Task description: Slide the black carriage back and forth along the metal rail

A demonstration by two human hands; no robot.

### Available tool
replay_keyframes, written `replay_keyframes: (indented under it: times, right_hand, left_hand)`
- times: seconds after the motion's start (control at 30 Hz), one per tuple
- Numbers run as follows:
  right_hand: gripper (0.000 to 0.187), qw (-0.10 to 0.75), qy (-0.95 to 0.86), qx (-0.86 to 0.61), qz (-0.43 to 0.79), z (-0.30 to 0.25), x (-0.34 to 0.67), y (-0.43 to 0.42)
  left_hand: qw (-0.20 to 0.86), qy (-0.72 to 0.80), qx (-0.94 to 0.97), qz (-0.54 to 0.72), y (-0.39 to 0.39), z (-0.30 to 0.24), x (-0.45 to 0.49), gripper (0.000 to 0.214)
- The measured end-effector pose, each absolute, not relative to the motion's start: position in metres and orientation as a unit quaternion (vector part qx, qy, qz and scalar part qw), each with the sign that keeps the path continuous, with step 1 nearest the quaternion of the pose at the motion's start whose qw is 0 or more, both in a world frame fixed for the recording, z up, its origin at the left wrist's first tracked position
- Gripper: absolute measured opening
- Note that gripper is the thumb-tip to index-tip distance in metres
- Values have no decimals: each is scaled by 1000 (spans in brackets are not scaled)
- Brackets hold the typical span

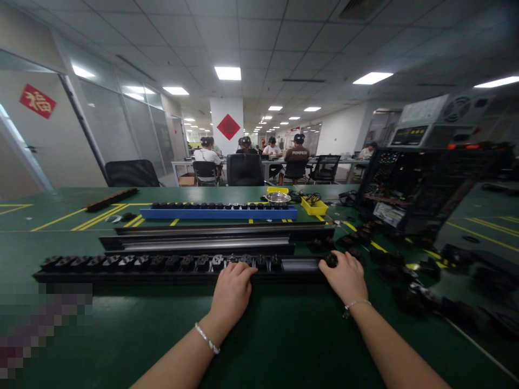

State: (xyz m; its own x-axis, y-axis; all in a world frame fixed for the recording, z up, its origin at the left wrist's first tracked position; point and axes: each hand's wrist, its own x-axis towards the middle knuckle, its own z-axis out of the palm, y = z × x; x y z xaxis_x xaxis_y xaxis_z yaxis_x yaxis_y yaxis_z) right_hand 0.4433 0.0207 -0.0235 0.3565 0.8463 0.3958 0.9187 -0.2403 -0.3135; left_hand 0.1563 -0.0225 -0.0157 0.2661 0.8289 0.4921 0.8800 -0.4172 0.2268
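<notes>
A long black rail (121,276) lies across the green bench in front of me, filled with a row of black socket modules (133,262). My left hand (232,289) rests on the rail near its middle, fingers curled over the modules. My right hand (344,275) is at the rail's right end, fingers closed on a black module (330,260) next to the rail's bare grey stretch (300,265). Both wrists wear thin bracelets.
Behind lie bare black and silver rails (211,237) and a blue rail of modules (219,212). A yellow tray (314,205), a metal bowl (278,198) and an open computer case (413,189) stand at the right, with loose black modules (417,281) scattered. People sit at far tables.
</notes>
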Motion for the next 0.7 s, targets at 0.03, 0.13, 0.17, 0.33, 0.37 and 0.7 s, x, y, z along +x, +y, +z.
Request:
replay_keyframes:
  times: [0.03, 0.13, 0.17, 0.33, 0.37, 0.7]
  right_hand:
    - [54, 253, -565, -782, -74, -24, 444, 21]
    - [51, 261, -573, -774, -71, -24, 445, 21]
    - [50, 264, -572, -774, -68, -25, 445, 21]
    - [48, 275, -566, -775, -56, -25, 449, 23]
    - [48, 277, -567, -774, -53, -25, 450, 23]
    - [48, 281, -554, -783, -11, -17, 450, 18]
  left_hand:
    - [45, -537, -794, -279, -23, -16, 156, 33]
    - [46, -535, -795, -281, -23, -16, 156, 33]
    - [48, -534, -796, -282, -23, -16, 156, 33]
    - [56, -537, -794, -279, -22, -16, 156, 31]
    - [55, -536, -794, -280, -22, -16, 156, 31]
    - [46, -529, -797, -288, -21, -18, 155, 32]
